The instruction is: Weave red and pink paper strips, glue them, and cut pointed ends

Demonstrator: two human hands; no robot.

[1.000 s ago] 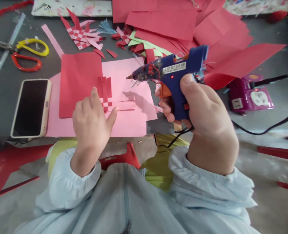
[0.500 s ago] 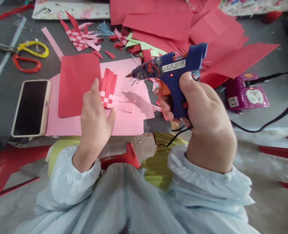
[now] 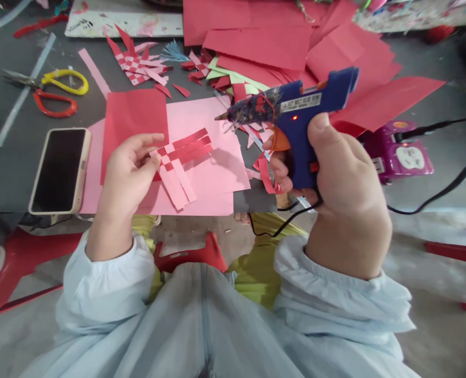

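Between the thumb and fingers of my left hand [image 3: 128, 170] is the corner of a woven paper piece [image 3: 170, 157], with a small red and pink checkered part. Its loose red strips point up and right, its pink strips down and right. Beneath it lie a red paper sheet [image 3: 136, 113] and a larger pink sheet [image 3: 225, 163]. My right hand [image 3: 343, 163] is wrapped round the handle of a blue hot glue gun [image 3: 300, 134]. The gun's nozzle points left, above the pink sheet, apart from the woven piece, and a small red light glows on its body.
A phone [image 3: 59, 170] lies at the left table edge, scissors [image 3: 45, 86] and a clear glue stick [image 3: 26, 89] behind it. Checkered woven scraps [image 3: 136, 65] and stacked red paper [image 3: 256, 47] fill the back. At right stands a purple power socket [image 3: 406, 152] with black cables.
My left hand has moved left and pinched the woven piece, which has turned so its red strips now point right. The glue gun in my right hand has shifted slightly right.
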